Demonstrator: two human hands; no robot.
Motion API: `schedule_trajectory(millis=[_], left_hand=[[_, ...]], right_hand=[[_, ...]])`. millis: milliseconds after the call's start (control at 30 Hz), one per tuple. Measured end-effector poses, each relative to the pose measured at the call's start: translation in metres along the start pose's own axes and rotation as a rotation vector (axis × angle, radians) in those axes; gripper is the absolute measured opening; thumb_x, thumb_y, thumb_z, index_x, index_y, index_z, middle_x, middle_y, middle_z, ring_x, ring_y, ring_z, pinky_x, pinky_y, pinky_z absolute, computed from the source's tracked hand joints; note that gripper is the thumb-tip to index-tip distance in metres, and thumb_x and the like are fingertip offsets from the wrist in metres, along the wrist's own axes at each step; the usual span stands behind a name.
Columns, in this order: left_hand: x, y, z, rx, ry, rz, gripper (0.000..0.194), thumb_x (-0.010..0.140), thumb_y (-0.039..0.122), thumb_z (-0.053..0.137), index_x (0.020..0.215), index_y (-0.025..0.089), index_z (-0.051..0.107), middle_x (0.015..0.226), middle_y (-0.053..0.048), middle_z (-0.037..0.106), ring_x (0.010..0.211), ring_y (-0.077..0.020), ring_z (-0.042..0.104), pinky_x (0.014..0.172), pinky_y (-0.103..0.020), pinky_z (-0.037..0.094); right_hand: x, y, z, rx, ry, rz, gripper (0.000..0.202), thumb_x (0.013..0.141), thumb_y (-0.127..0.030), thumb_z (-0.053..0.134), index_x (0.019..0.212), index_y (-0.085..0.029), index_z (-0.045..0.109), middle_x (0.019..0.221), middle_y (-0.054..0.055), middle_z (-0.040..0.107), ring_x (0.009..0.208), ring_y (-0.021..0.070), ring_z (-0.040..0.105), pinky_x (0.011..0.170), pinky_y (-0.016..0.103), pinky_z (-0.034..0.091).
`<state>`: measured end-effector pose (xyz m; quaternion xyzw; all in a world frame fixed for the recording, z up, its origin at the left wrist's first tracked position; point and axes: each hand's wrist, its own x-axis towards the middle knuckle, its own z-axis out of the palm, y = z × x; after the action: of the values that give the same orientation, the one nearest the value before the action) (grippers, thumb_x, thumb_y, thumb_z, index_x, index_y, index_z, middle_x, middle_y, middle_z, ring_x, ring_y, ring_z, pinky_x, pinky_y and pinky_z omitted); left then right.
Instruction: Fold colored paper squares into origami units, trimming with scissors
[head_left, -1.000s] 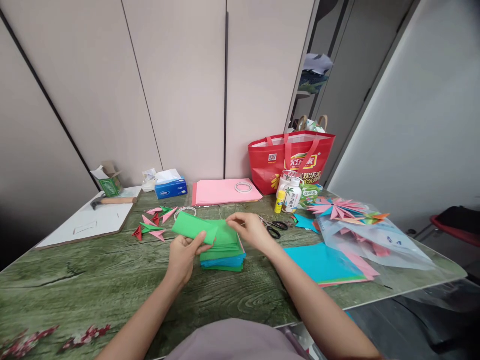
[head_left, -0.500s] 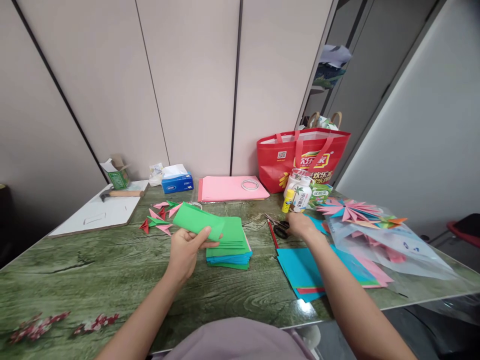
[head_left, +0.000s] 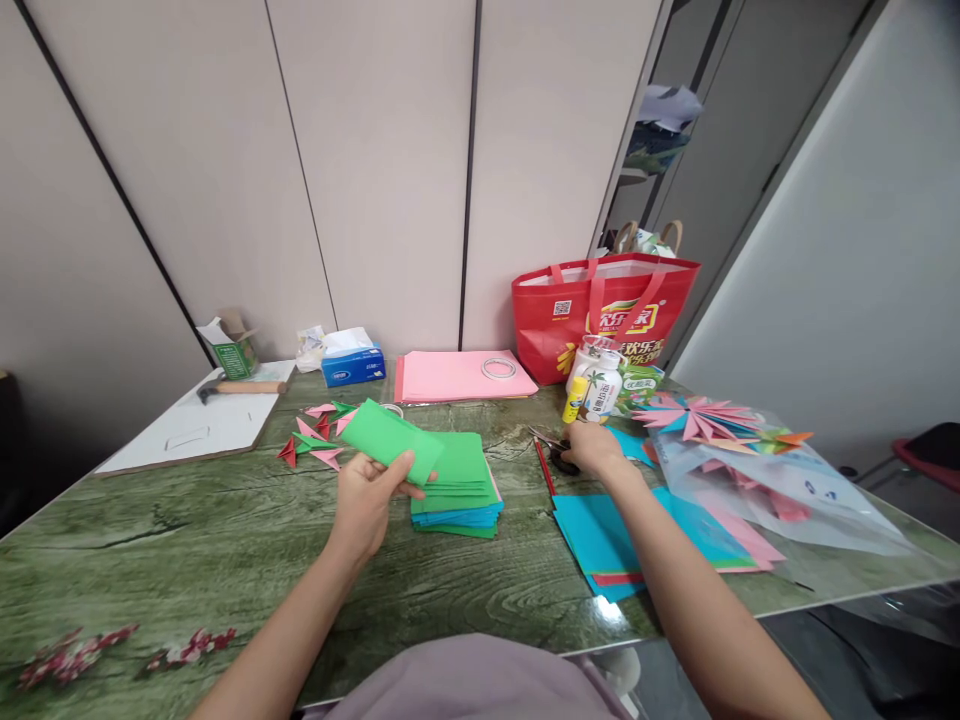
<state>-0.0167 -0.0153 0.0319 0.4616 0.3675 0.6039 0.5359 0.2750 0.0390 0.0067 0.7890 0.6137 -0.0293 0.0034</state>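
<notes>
A folded piece of green paper (head_left: 390,438) is pinched between the thumb and fingers of my left hand (head_left: 371,495). Just right of it and partly behind it lies a stack of green and blue paper (head_left: 457,495). My right hand (head_left: 592,448) is at the black-handled scissors (head_left: 559,458), its fingers curled over the handles; the fingertips are largely hidden. A red pencil (head_left: 543,467) lies beside the scissors. Right behind my right hand stand a yellow glue stick (head_left: 575,398) and a white bottle (head_left: 603,388).
Blue sheets (head_left: 607,535) lie under my right forearm. Folded paper pieces (head_left: 319,435), a hammer (head_left: 244,387) on a white board (head_left: 180,430) and a tissue box (head_left: 354,367) are at the left. Pink sheets (head_left: 450,375), a red bag (head_left: 547,325) and a paper star (head_left: 697,418) lie farther back.
My right hand has shifted slightly left, onto the scissors' handles. The green paper in my left hand has tilted a little and moved slightly left.
</notes>
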Motion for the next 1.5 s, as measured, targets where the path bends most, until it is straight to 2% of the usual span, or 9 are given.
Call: schedule_trajectory(millis=[133, 233, 333, 433, 533, 667, 833, 1033, 1500], left_hand=[[0.0, 0.001, -0.001, -0.004, 0.0, 0.003, 0.023, 0.059, 0.024, 0.07, 0.07, 0.011, 0.055, 0.058, -0.003, 0.065, 0.054, -0.0201, 0.064, 0.041, -0.024, 0.049], [0.0, 0.002, -0.001, -0.001, -0.033, -0.002, 0.023, 0.062, 0.025, 0.068, 0.073, 0.011, 0.054, 0.06, -0.003, 0.065, 0.056, -0.0215, 0.065, 0.042, -0.026, 0.05], [0.0, 0.003, 0.0, 0.007, -0.054, -0.004, 0.023, 0.063, 0.025, 0.067, 0.074, 0.011, 0.054, 0.06, -0.003, 0.065, 0.056, -0.0224, 0.065, 0.041, -0.027, 0.05], [-0.001, 0.005, 0.001, 0.0, -0.027, -0.004, 0.022, 0.062, 0.024, 0.068, 0.072, 0.011, 0.054, 0.057, -0.002, 0.065, 0.054, -0.0218, 0.065, 0.04, -0.026, 0.05], [-0.002, 0.008, 0.001, -0.015, -0.018, -0.011, 0.022, 0.061, 0.023, 0.069, 0.072, 0.011, 0.054, 0.056, -0.002, 0.064, 0.053, -0.0213, 0.064, 0.041, -0.025, 0.049], [-0.003, 0.011, 0.001, -0.005, -0.045, -0.026, 0.023, 0.061, 0.024, 0.068, 0.074, 0.01, 0.055, 0.058, -0.004, 0.065, 0.053, -0.0224, 0.064, 0.039, -0.026, 0.049], [-0.005, 0.013, 0.001, 0.021, -0.049, -0.034, 0.023, 0.061, 0.025, 0.069, 0.073, 0.01, 0.055, 0.058, -0.004, 0.065, 0.051, -0.0215, 0.063, 0.037, -0.026, 0.049], [-0.004, 0.01, 0.0, 0.054, -0.062, -0.022, 0.022, 0.061, 0.026, 0.068, 0.071, 0.011, 0.055, 0.057, -0.004, 0.065, 0.051, -0.0213, 0.063, 0.035, -0.026, 0.048], [-0.006, 0.011, 0.0, 0.056, -0.066, -0.021, 0.022, 0.061, 0.028, 0.068, 0.068, 0.012, 0.055, 0.055, -0.004, 0.064, 0.048, -0.0214, 0.062, 0.033, -0.026, 0.045]], right_hand=[[-0.001, 0.0, -0.005, 0.038, 0.039, 0.022, 0.027, 0.073, -0.013, 0.051, 0.097, -0.006, 0.059, 0.096, 0.023, 0.061, 0.091, 0.0288, 0.059, 0.071, 0.034, 0.043], [-0.006, -0.002, -0.016, 0.188, 0.076, -0.033, 0.038, 0.081, -0.017, 0.042, 0.117, -0.01, 0.045, 0.097, 0.017, 0.062, 0.091, 0.0221, 0.059, 0.073, 0.031, 0.044], [-0.023, -0.013, -0.03, 0.93, -0.053, -0.385, 0.048, 0.082, -0.026, 0.043, 0.127, -0.012, 0.033, 0.093, 0.011, 0.064, 0.083, 0.0177, 0.06, 0.072, 0.03, 0.045], [-0.048, -0.033, -0.041, 1.249, -0.232, -0.598, 0.065, 0.067, -0.032, 0.064, 0.123, -0.014, 0.039, 0.087, 0.006, 0.063, 0.081, 0.0159, 0.058, 0.074, 0.029, 0.044], [-0.07, -0.054, -0.044, 1.29, -0.402, -0.734, 0.058, 0.062, -0.04, 0.067, 0.111, -0.013, 0.05, 0.081, 0.003, 0.059, 0.074, 0.0132, 0.054, 0.069, 0.027, 0.042], [-0.084, -0.072, -0.042, 1.216, -0.586, -0.81, 0.051, 0.063, -0.047, 0.064, 0.101, -0.014, 0.053, 0.073, 0.001, 0.055, 0.068, 0.0114, 0.05, 0.061, 0.024, 0.039], [-0.085, -0.081, -0.041, 1.109, -0.613, -0.819, 0.043, 0.065, -0.049, 0.061, 0.092, -0.015, 0.055, 0.064, -0.003, 0.046, 0.056, 0.0069, 0.038, 0.052, 0.02, 0.031], [-0.084, -0.084, -0.043, 1.087, -0.634, -0.829, 0.041, 0.068, -0.048, 0.059, 0.092, -0.015, 0.055, 0.059, -0.005, 0.041, 0.053, 0.006, 0.032, 0.048, 0.019, 0.026], [-0.085, -0.084, -0.042, 1.08, -0.641, -0.833, 0.045, 0.066, -0.05, 0.059, 0.092, -0.014, 0.055, 0.058, -0.005, 0.037, 0.052, 0.0059, 0.029, 0.046, 0.019, 0.024]])
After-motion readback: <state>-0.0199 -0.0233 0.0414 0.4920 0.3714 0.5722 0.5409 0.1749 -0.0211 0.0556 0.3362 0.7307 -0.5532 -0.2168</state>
